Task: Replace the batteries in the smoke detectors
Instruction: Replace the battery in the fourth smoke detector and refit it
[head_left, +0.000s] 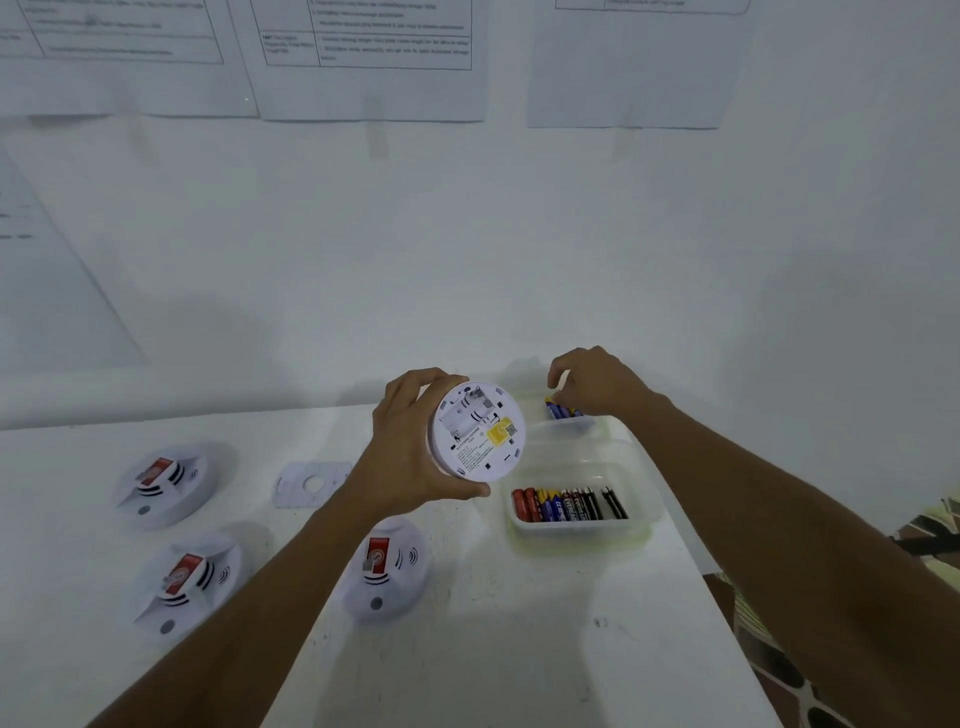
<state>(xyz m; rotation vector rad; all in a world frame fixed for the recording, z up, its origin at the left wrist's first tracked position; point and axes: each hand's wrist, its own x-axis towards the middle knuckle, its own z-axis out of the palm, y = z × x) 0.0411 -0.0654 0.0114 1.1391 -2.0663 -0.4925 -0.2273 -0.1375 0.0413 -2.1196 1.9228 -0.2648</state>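
Holding the round white plastic smoke detector (477, 432) back-side up in your left hand (410, 447), you keep its open battery bay turned toward you, so the empty slots are easy to see and load. Your left grip is clamped around the detector's rim, thumb below and fingers over the top edge. Your right hand (597, 382) reaches into the far clear plastic tub (582, 427), fingertips pinched together over the blue-and-yellow batteries (560, 409) there; whether one is actually caught between them, you cannot tell from here. Just in front sits the nearer clear plastic tub (644, 525) with a row of mixed red, blue and black batteries (569, 504), probably the other stock, spent or fresh. Three more white smoke detectors with red tags (387, 569) lie face-up on the white tabletop (519, 623), well clear of your reach path. A flat white mounting plate (310, 484) rests beside your left wrist. Nothing blocks the route from tub to bay.
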